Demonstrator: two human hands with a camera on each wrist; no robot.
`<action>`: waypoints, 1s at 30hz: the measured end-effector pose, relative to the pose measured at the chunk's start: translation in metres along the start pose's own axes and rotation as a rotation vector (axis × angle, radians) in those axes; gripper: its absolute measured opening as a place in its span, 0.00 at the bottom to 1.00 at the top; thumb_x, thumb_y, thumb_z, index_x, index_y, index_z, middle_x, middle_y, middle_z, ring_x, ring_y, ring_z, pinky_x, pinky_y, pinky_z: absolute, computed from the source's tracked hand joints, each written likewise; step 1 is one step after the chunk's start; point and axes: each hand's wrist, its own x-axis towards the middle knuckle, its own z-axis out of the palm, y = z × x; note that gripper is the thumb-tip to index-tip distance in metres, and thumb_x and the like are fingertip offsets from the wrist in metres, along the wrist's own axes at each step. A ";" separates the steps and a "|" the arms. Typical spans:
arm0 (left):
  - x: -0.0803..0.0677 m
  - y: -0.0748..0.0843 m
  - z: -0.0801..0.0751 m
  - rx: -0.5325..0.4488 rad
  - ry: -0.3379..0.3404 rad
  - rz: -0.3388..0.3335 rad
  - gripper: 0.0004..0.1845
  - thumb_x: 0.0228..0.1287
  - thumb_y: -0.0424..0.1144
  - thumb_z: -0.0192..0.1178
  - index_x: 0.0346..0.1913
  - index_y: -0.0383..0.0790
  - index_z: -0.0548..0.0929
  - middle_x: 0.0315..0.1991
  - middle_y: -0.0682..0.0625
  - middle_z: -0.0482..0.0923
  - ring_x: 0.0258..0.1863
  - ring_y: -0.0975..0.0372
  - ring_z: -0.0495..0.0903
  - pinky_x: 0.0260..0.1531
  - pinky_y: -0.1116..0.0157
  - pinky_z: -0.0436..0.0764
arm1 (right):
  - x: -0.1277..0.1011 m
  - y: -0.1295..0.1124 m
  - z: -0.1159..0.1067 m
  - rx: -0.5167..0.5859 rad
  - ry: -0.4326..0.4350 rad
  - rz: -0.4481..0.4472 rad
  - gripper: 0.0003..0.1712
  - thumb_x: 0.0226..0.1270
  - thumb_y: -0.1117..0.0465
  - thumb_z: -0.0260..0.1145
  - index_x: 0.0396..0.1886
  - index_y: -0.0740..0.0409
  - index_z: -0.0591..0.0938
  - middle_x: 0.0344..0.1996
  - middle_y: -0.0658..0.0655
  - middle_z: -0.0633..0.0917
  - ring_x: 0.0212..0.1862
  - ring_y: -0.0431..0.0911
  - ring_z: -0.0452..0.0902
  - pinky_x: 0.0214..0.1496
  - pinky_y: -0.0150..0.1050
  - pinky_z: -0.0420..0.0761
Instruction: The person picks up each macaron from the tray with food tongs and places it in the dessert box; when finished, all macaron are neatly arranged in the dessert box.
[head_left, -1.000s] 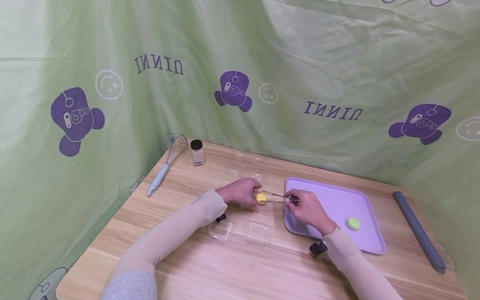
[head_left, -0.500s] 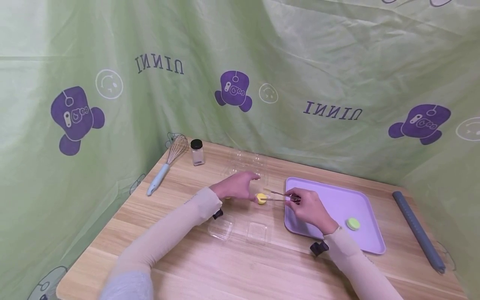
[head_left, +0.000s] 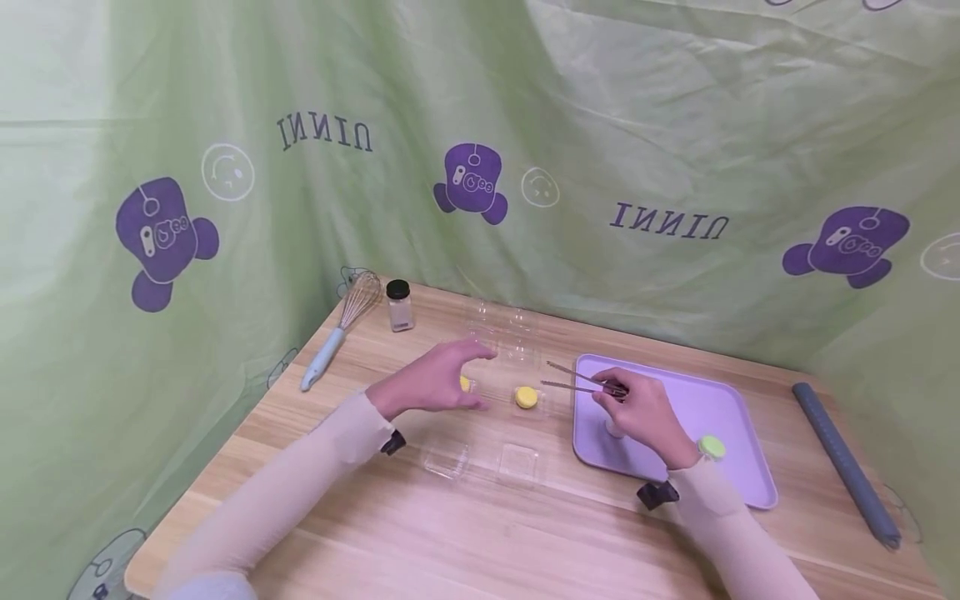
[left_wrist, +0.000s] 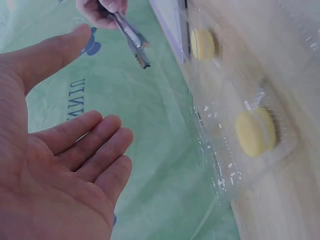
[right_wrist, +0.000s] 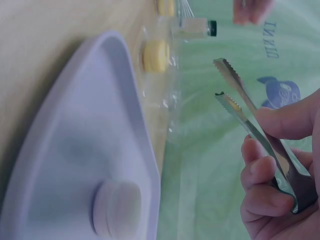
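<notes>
- Head view: the right hand (head_left: 645,412) grips a pair of metal tongs (head_left: 581,379), now drawn back over the near-left corner of the lilac tray (head_left: 738,492), tips parted and empty. A second ago those tips sat at the yellow macaron (head_left: 526,397); it now lies released in a cell of the clear plastic tray (head_left: 510,367) on the desk (head_left: 480,542). The placement looks finished.
- Head view, left side: the left hand (head_left: 431,385) has lifted off the plastic tray and hovers above it, fingers loosely spread, holding nothing. A second yellow macaron (head_left: 465,383) shows just under it.
- Head view, remainder: a green macaron (head_left: 711,447) and a pale one (head_left: 613,430) remain on the lilac tray, so more pieces seem left to move. A whisk (head_left: 341,329), a spice jar (head_left: 400,306) and a grey roll (head_left: 847,462) lie apart.
- Left wrist view: the left palm (left_wrist: 55,165) is open, fingers (left_wrist: 95,145) relaxed; two yellow macarons (left_wrist: 256,131) (left_wrist: 202,44) sit in neighbouring cells; the tongs (left_wrist: 131,36) hang beyond.
- Right wrist view: the thumb and curled fingers (right_wrist: 265,175) pinch the tongs (right_wrist: 250,112) near the hinge, serrated tips apart, nothing between them. The pale macaron (right_wrist: 117,207) rests on the lilac tray (right_wrist: 75,110) below.
</notes>
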 end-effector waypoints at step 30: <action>-0.089 -0.034 0.044 -0.134 -0.132 -0.101 0.51 0.41 0.50 0.82 0.71 0.39 0.72 0.72 0.46 0.73 0.74 0.50 0.69 0.77 0.49 0.67 | -0.068 0.047 -0.046 -0.016 0.064 0.183 0.12 0.59 0.61 0.76 0.42 0.56 0.88 0.32 0.57 0.91 0.31 0.23 0.73 0.34 0.20 0.72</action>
